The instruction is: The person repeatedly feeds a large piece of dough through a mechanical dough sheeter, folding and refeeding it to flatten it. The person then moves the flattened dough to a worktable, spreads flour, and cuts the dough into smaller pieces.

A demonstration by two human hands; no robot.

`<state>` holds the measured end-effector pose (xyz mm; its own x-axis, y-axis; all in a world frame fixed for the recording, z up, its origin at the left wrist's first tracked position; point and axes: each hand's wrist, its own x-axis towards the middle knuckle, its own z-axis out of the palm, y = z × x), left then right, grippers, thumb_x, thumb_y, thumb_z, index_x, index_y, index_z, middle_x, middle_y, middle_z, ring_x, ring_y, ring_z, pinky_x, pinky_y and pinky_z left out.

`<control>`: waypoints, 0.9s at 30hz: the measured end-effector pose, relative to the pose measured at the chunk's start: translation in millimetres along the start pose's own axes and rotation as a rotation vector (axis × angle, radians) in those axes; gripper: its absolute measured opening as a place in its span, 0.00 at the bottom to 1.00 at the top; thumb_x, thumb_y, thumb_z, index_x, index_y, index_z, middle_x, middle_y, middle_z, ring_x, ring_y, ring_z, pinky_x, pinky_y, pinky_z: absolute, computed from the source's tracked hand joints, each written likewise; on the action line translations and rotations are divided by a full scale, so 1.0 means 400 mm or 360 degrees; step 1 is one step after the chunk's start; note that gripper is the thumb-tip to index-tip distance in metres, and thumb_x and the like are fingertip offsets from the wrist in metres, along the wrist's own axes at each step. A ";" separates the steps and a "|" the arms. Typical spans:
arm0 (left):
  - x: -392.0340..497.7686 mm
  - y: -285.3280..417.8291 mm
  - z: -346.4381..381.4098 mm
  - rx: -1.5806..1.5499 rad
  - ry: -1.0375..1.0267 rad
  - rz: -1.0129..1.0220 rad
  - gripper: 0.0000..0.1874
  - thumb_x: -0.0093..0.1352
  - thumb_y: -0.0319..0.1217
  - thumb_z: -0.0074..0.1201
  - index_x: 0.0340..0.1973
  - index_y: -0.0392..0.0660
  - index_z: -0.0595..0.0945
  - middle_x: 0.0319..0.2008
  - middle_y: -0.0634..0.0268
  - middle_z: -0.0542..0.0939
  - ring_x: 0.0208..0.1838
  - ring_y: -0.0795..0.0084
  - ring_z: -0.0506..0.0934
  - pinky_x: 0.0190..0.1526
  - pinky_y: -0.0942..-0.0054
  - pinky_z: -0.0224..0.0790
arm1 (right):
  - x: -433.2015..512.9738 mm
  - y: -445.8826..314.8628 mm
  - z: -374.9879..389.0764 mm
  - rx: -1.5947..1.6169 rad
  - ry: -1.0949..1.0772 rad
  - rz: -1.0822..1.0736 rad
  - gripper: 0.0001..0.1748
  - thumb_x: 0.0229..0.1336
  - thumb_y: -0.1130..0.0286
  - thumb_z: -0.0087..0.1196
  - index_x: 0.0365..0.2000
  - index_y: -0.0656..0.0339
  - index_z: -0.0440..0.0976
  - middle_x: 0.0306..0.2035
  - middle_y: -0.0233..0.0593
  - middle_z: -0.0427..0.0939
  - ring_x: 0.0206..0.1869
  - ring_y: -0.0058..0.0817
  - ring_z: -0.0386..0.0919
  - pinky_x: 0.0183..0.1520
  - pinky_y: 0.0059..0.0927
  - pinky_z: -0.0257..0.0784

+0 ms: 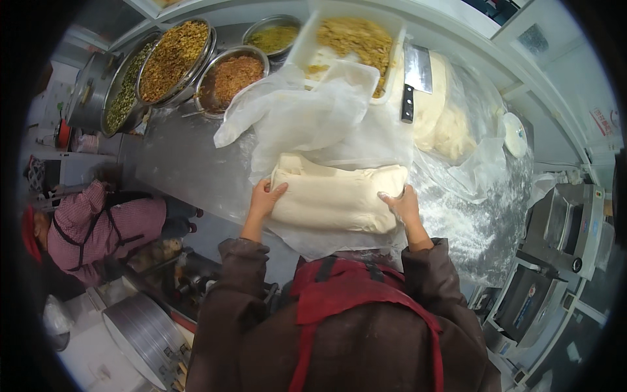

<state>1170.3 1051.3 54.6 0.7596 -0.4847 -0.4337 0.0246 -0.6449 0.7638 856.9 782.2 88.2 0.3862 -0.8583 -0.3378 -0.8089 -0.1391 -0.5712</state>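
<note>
A large folded slab of pale dough (333, 198) lies on a sheet of translucent plastic (313, 122) at the near edge of the metal table. My left hand (266, 197) grips its left end, thumb on top and fingers at the side. At the right end my right hand (402, 202), dusted with flour, holds the dough the same way. Behind it stands a white plastic tub (399, 63) with yellowish filling. A cleaver (416, 73) with a black handle rests on more dough (453, 122), partly under plastic, to the back right.
Metal bowls of filling (174, 61), (232, 81) stand at the back left. Flour (460, 220) covers the table's right part. A round white lid (515, 134) lies farther right, near machines (563, 230). A co-worker (108, 225) in a checked shirt is at the left.
</note>
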 end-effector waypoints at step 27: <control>-0.079 0.206 0.076 0.0722 -0.0294 0.1026 0.40 0.50 0.37 0.69 0.57 0.40 0.71 0.50 0.52 0.77 0.54 0.52 0.75 0.56 0.61 0.67 | -0.172 -0.040 -0.017 0.0120 -0.0196 -0.0501 0.51 0.30 0.63 0.75 0.58 0.59 0.61 0.65 0.61 0.52 0.66 0.55 0.55 0.61 0.48 0.61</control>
<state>1128.6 995.5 116.7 0.4137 -0.9072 -0.0766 -0.6778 -0.3630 0.6394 840.2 840.0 125.5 0.6658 -0.7125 -0.2213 -0.6084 -0.3468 -0.7139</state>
